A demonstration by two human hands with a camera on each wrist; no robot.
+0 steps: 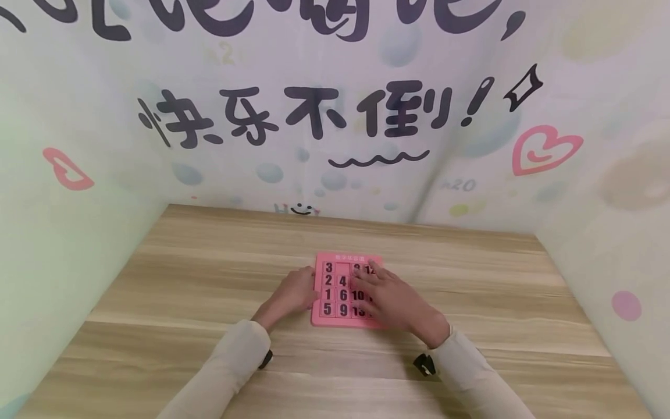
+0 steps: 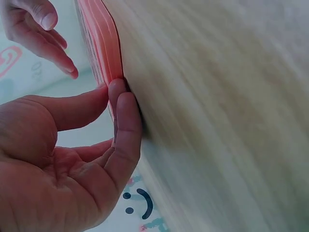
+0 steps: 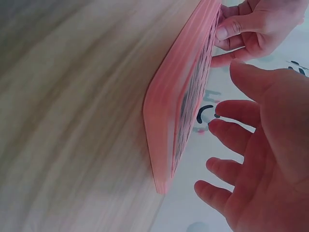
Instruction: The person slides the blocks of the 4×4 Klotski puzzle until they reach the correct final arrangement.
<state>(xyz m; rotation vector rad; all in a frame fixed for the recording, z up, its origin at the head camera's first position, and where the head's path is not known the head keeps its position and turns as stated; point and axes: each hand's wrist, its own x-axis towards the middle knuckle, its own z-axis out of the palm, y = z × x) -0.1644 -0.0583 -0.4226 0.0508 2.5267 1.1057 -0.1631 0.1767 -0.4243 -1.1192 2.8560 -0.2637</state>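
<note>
A pink sliding number puzzle (image 1: 335, 295) lies flat on the wooden table. Its square tiles carry black numbers, and a gap shows in the top row beside the 3. My left hand (image 1: 297, 291) holds the puzzle's left edge; in the left wrist view its thumb and fingers pinch the pink rim (image 2: 114, 53). Over the right half of the board is my right hand (image 1: 395, 298), covering some tiles. In the right wrist view that hand's fingers (image 3: 229, 137) are spread and stand apart from the board's face.
The wooden table (image 1: 209, 262) surrounds the puzzle. Behind it rises a white printed wall (image 1: 235, 169) with dark lettering and hearts, and side walls stand to the left and right. Dark bands (image 1: 424, 365) show at both wrists.
</note>
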